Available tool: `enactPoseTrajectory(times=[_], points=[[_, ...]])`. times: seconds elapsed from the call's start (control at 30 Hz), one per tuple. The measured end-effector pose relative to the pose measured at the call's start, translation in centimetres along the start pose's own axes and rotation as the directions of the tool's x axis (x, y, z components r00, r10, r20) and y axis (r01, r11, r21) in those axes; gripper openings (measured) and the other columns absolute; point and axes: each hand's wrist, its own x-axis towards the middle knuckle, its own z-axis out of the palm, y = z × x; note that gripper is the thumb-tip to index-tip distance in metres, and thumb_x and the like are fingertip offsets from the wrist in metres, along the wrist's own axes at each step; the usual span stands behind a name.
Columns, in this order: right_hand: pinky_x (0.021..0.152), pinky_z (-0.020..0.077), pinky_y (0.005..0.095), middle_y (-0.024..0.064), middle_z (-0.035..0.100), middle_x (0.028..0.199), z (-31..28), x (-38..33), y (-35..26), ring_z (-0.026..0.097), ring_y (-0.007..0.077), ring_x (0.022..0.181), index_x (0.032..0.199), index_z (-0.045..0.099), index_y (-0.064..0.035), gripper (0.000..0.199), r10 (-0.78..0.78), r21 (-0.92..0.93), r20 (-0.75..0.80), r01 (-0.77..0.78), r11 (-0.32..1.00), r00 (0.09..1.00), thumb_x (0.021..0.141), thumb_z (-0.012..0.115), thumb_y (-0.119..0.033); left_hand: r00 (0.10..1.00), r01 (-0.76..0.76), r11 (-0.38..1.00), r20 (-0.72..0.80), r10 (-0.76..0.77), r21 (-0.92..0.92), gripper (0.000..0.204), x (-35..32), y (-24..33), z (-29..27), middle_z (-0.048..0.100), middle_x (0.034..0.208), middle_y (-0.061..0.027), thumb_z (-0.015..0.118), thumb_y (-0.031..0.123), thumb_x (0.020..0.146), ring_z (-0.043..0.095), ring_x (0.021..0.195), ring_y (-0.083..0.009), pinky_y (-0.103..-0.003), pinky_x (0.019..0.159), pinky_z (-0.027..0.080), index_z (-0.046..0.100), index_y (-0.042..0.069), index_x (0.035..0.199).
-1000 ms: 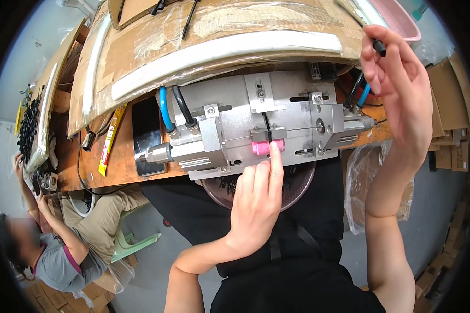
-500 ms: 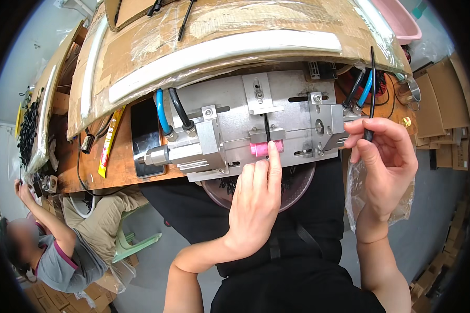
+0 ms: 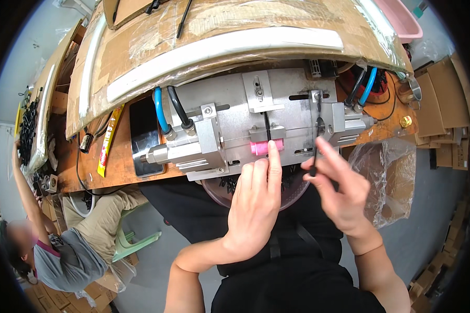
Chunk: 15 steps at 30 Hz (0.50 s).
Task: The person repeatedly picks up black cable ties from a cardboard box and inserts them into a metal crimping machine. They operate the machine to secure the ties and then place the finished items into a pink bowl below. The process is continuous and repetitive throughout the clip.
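My left hand [image 3: 255, 211] has its index finger stretched out, its tip resting on the pink block [image 3: 260, 148] at the front of the metal fixture [image 3: 237, 116]. A thin black rod [image 3: 268, 125] lies in the fixture's middle, its near end under or beside that fingertip. The other fingers of this hand are bent together and hold nothing visible. My right hand [image 3: 339, 187], smeared by motion, pinches a second black rod [image 3: 314, 156] with a thicker lower end, held upright before the fixture's right side.
Pneumatic cylinders with blue and black hoses flank the fixture; the left cylinder [image 3: 185, 153] sits near a dark phone [image 3: 144, 133]. A cardboard-covered shelf [image 3: 214, 62] overhangs the back. Below the fixture is a basket [image 3: 219, 194] of black parts. A co-worker [image 3: 73, 255] sits at left.
My right hand has moved left and down with its black rod, from beyond the fixture's right end to in front of it. My left hand has stayed put. The co-worker's arm has moved.
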Motion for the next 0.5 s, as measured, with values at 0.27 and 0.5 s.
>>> enactPoseTrajectory(times=[0.27,0.5], points=[[0.057,0.0492,0.0351,0.0100,0.059,0.072,4.0,-0.7,1.8,0.060,0.0216,0.062,0.136,0.050,0.0041,0.065,-0.158,-0.129,0.130,0.175,0.976,0.979,0.075,0.070,0.006,0.986,0.104,0.984,-0.117,-0.121,-0.147,0.075,-2.0,0.4,-3.1,0.053,0.113,-0.0134,0.075,-0.006,0.069,0.050,0.090,-0.0273,-0.035,0.078,0.045,0.048,-0.001,0.139],[0.059,0.0505,0.0349,0.0106,0.061,0.075,4.0,-0.3,1.5,0.063,0.0227,0.066,0.136,0.049,0.0036,0.063,-0.115,-0.111,0.217,0.142,0.984,0.969,0.077,0.069,0.005,0.986,0.105,0.976,-0.108,-0.127,-0.189,0.074,-2.2,-0.2,-3.3,0.052,0.112,-0.0133,0.076,-0.003,0.070,0.049,0.088,-0.0267,-0.035,0.077,0.045,0.049,-0.001,0.139]])
